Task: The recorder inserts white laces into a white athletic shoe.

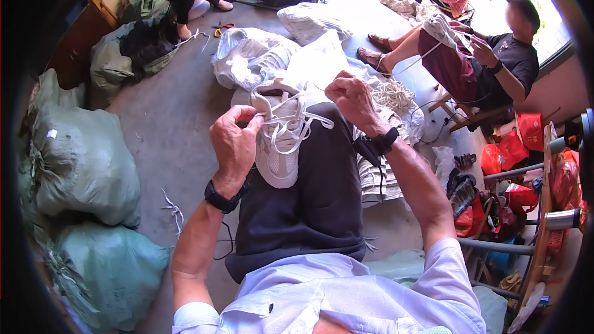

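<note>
A white and pale grey sneaker [276, 164] lies on my dark-trousered thighs, its toe pointing back at me. White shoelace [286, 128] criss-crosses its tongue, and loose loops hang over the right side. At the shoe's left edge my left hand [234, 139] pinches the lace near the eyelets between thumb and forefinger. My right hand [352, 100] is closed in the air to the right of the shoe, above my knee. A thin stretch of lace runs from the shoe towards its fingers, which mostly hide what they grip.
White plastic bags [253, 55] lie beyond my knees. A heap of white laces [394, 98] and stacked pale shoe parts [378, 176] sit to the right. Green sacks [83, 161] line the left side. A co-worker [510, 55] sits at the right; orange-handled scissors [223, 28] lie on the floor.
</note>
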### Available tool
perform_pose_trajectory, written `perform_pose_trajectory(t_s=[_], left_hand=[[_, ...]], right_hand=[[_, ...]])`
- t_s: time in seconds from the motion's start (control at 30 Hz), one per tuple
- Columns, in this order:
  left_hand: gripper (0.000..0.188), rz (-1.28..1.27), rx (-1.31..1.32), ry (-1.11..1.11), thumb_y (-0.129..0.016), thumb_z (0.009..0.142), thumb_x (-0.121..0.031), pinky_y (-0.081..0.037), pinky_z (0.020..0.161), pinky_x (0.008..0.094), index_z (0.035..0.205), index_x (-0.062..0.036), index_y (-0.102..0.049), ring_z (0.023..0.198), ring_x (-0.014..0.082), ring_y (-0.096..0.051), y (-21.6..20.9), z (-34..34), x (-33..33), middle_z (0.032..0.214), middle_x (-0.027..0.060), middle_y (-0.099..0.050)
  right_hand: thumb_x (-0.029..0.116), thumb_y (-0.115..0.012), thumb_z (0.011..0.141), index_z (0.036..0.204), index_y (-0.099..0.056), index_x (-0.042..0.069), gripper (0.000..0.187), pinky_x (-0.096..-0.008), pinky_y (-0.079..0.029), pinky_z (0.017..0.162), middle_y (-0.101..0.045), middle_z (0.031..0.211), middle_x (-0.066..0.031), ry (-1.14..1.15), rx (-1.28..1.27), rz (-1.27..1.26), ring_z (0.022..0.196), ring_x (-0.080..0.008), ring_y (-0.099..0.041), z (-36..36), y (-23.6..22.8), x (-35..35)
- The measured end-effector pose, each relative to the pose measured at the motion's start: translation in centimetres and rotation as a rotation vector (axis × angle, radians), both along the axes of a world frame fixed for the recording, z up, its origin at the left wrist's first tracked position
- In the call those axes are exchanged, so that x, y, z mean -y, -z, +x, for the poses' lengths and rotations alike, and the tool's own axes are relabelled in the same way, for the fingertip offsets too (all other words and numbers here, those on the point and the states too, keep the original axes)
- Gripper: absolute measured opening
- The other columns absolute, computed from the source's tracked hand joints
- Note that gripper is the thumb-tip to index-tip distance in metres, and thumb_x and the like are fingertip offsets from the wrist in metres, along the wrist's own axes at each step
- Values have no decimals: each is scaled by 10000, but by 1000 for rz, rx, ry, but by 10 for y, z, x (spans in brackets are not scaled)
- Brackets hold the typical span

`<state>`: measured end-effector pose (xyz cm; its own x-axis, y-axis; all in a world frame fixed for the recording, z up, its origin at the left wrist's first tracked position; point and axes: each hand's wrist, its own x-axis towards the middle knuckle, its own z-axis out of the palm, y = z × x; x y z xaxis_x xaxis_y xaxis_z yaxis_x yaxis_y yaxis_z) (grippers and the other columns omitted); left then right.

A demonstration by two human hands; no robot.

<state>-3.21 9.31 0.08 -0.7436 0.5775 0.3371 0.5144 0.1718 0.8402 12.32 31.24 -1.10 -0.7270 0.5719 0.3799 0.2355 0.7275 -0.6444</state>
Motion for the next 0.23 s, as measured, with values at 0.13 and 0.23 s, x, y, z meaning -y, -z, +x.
perform_pose_trajectory(t_s=[0.13, 0.23], left_hand=[[101, -70, -231, -27, -753, 771, -56, -493, 660, 334, 838, 14, -727, 677, 194, -643, -3, 0, 7, 789, 97, -705], [106, -136, -98, -3, -758, 781, -74, -487, 652, 325, 839, 13, -737, 705, 203, -658, -4, -1, 8, 798, 108, -702]], right_hand=[[-10, -577, 714, 749, -711, 6, 139, -352, -480, 650, -670, 807, -121, 8, -41, -39, 723, -256, -648, -1, -2, 7], [-2, -586, 718, 757, -719, 15, 139, -352, -485, 656, -676, 823, -125, 7, -43, -51, 724, -254, -649, 0, 0, 7]])
